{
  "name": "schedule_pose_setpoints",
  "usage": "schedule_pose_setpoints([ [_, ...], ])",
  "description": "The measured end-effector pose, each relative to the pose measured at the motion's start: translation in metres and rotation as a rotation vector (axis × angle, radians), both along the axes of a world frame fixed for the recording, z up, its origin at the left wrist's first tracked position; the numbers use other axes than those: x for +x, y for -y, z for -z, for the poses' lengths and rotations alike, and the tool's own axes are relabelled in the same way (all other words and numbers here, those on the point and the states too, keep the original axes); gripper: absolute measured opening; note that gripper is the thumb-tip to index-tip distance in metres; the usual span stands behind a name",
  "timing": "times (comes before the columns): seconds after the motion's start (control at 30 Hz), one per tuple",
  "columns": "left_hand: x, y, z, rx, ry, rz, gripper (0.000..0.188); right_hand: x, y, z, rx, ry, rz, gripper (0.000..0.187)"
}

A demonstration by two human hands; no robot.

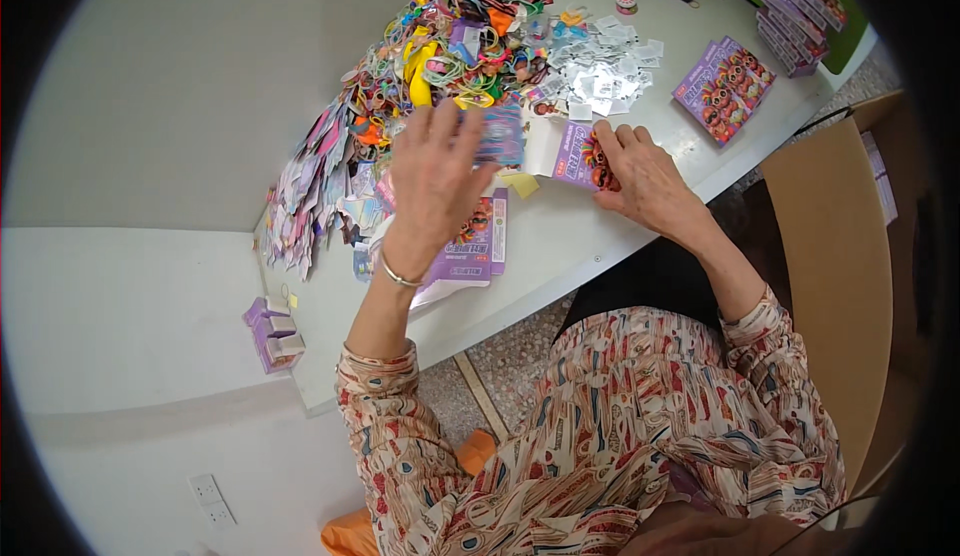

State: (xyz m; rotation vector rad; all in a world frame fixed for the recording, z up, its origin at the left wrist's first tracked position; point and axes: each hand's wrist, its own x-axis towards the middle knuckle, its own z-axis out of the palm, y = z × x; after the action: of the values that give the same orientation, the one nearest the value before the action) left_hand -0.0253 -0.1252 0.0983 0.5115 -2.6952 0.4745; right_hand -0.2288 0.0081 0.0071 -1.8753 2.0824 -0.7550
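My right hand (648, 178) grips a small purple printed box (573, 154) at its right end. The box lies low over the table, its white end flap (541, 144) standing out to the left. Beside that flap is a blue and pink patterned card (502, 138). My left hand (435, 176), slightly blurred, holds this card at its left edge between thumb and fingers; part of the grip is hidden. Below my left hand lie flat purple boxes (465, 261), partly covered by the wrist.
A heap of colourful small items (470, 46) lines the wall side, with fanned cards (305, 196) at its left end. White-silver sachets (605, 71) lie behind my right hand. Purple boxes (725, 91) and a stack (797, 21) stand far right, above a cardboard carton (835, 286).
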Motion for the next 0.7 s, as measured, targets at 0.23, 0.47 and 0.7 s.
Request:
schedule_pose_setpoints([
  [0.23,-0.028,-0.018,0.019,0.260,0.138,0.202,0.050,0.001,-0.005,0.005,-0.063,-0.042,-0.043,0.074],
  [0.47,-0.020,0.047,0.045,1.130,-0.348,-0.166,0.032,-0.016,-0.016,0.008,-0.030,0.038,-0.008,0.073],
  [0.7,-0.017,0.097,0.095,0.053,-0.077,-0.146,0.019,-0.020,-0.012,0.007,0.017,0.108,0.028,0.071],
])
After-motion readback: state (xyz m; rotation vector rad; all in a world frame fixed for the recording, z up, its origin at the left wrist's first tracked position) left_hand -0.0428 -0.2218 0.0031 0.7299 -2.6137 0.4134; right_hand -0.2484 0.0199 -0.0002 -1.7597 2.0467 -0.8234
